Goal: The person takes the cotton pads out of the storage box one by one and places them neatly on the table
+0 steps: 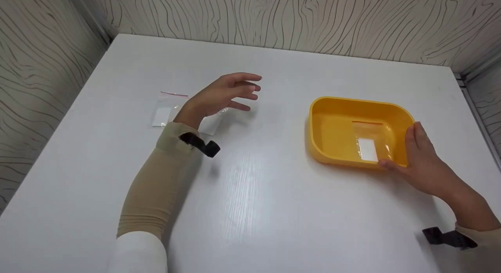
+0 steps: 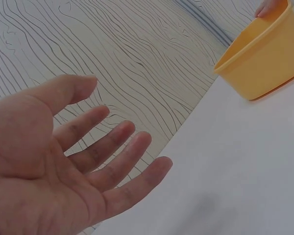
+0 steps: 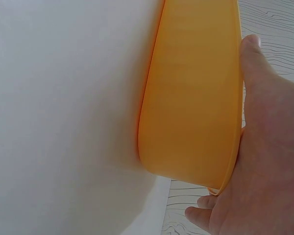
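Observation:
My left hand point(image 1: 219, 94) hovers over the left half of the table, its fingers loosely spread and its palm bare in the left wrist view. Below its wrist lie a clear zip bag point(image 1: 161, 116) with a red seal line and white patch, and another clear bag point(image 1: 211, 125), partly covered by the hand. At the near right corner of a yellow plastic bin point(image 1: 332, 160), my right hand point(image 1: 424, 165) grips the rim, thumb along the front and fingers at the right side. Inside the bin is a similar clear zip bag point(image 1: 367, 142) with a white patch.
The white table point(image 1: 250, 210) meets wood-grain patterned panels point(image 1: 274, 20) at its back edge, with more panels at the left and right. Black wrist mounts point(image 1: 200, 144) stick out from both sleeves.

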`<state>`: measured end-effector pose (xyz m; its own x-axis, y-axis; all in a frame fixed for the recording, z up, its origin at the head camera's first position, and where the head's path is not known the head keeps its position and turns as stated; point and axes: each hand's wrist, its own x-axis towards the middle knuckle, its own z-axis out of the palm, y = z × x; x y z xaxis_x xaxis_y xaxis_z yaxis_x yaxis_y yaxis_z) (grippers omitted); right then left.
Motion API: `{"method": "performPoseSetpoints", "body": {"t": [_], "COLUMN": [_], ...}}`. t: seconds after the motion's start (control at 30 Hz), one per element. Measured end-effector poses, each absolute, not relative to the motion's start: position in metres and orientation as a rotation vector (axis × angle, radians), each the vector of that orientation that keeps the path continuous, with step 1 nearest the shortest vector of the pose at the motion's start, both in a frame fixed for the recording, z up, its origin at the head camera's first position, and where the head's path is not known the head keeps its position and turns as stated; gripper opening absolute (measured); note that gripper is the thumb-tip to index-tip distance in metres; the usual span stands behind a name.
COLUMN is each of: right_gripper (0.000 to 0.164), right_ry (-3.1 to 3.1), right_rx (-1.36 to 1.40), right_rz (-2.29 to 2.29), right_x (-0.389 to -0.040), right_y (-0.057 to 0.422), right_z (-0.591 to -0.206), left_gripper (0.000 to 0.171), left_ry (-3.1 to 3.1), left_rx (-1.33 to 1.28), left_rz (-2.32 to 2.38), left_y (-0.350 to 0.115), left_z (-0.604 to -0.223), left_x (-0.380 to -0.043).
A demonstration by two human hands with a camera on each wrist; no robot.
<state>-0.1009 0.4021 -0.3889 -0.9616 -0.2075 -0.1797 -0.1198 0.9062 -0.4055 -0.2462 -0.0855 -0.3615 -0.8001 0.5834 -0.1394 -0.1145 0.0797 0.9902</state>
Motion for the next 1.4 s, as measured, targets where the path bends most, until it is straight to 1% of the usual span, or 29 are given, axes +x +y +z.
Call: {"method": "performPoseSetpoints", "body": {"t": [0.57,0.83,1.07,1.4], "right_gripper": [0.116,0.113,0.113,0.113], "right_ry": [2.884,2.920,2.913,2.902], "right_rx": [-0.266,-0.315,-0.294,-0.287], "right_rz": [-0.552,-0.498,-0.476,-0.499], "right_x": [-0.100,-0.099,-0.100,-0.100], "right_y": [0.401,0.404,0.403,0.402], "right_z": [-0.389,-0.391,-0.391,-0.391], "left_gripper": [0.044,0.045,0.045,0.044], "left_ry": [1.858,1.808,1.754,1.720], "left_rx": [0.501,0.535,0.579,0.567], "left_rz": [1.739,1.748,1.752,1.755], "left_y": [-0.053,-0.040,-0.027,-0.011], "left_z": [-0.357,-0.353,-0.352,-0.345], "left_x": [-0.246,-0.245,-0.245,-0.247]}}
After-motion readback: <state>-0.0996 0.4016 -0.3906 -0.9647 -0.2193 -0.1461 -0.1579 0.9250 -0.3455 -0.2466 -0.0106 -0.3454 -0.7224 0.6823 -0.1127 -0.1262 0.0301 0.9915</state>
